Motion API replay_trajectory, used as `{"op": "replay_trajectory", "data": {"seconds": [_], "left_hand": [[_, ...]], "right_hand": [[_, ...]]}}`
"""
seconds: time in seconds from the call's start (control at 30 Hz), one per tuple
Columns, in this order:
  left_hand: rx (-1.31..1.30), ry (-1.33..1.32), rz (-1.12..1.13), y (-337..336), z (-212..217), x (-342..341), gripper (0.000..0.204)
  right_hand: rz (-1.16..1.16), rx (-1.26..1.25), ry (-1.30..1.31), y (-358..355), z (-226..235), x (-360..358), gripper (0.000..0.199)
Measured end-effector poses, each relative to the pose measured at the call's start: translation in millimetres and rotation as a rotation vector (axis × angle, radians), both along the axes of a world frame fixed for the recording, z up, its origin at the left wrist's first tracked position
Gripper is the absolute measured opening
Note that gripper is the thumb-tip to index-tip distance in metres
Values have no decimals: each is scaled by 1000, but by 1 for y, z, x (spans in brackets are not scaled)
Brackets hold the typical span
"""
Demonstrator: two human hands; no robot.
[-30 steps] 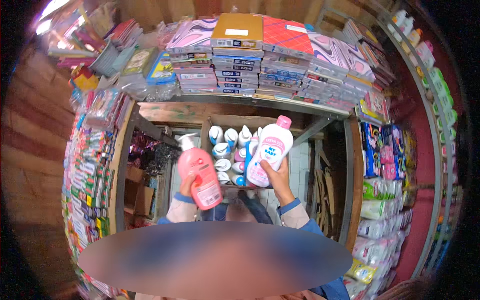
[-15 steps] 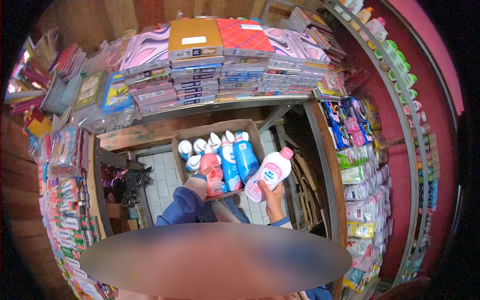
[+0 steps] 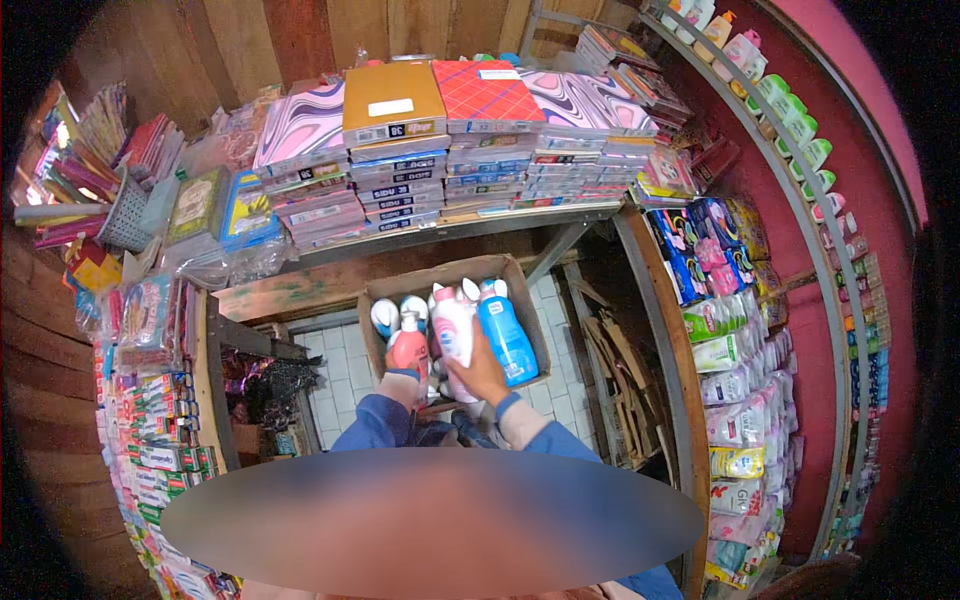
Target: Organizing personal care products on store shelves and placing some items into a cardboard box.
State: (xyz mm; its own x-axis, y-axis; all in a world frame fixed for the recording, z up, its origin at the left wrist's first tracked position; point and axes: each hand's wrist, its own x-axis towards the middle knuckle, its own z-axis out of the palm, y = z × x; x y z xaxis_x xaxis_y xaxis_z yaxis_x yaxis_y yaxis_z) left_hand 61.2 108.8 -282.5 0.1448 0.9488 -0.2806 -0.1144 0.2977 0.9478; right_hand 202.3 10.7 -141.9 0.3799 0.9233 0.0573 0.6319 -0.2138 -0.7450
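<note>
An open cardboard box point(image 3: 536, 305) stands low in front of me with several bottles in it. My left hand point(image 3: 398, 362) is closed around a coral-pink pump bottle point(image 3: 409, 347) at the box's near left side. Just right of it, my right hand point(image 3: 484, 372) grips a white-and-pink plastic bottle point(image 3: 453, 328), tilted over the box's middle. Beside that hand leans a bright blue bottle point(image 3: 509, 342). White-capped bottles point(image 3: 384, 314) stand at the back left; the lower parts of most bottles are hidden.
Above the box runs a shelf stacked with boxed notebooks point(image 3: 395, 110). A wooden post point(image 3: 662, 350) and hanging packets point(image 3: 738, 390) are on the right. Small toothpaste boxes point(image 3: 165, 425) line the left. Flattened cardboard point(image 3: 622, 375) leans beside the tiled floor point(image 3: 345, 375).
My right hand has brought the white-and-pink bottle leftward from beyond the box's right edge to over its middle, next to the pump bottle. My left hand stays on the pump bottle.
</note>
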Motion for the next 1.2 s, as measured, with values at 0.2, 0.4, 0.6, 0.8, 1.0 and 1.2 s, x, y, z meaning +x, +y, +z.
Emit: {"op": "replay_trajectory", "data": {"seconds": [0.2, 0.4, 0.6, 0.8, 1.0, 1.2], "left_hand": [[109, 137, -73, 0, 30, 1, 64], [351, 406, -3, -8, 58, -8, 66], [682, 661, -25, -44, 81, -26, 69], [944, 526, -137, -53, 89, -19, 74], [781, 240, -319, -123, 160, 25, 67], [863, -105, -532, -248, 220, 167, 71]], "right_hand": [[285, -474, 19, 5, -34, -30, 86], [264, -180, 94, -30, -43, -27, 61], [35, 61, 150, -84, 6, -14, 43], [-308, 233, 227, -180, 1, 22, 33], [-596, 360, 310, -279, 5, 70, 28], [-621, 448, 249, -386, 49, 144, 29]]}}
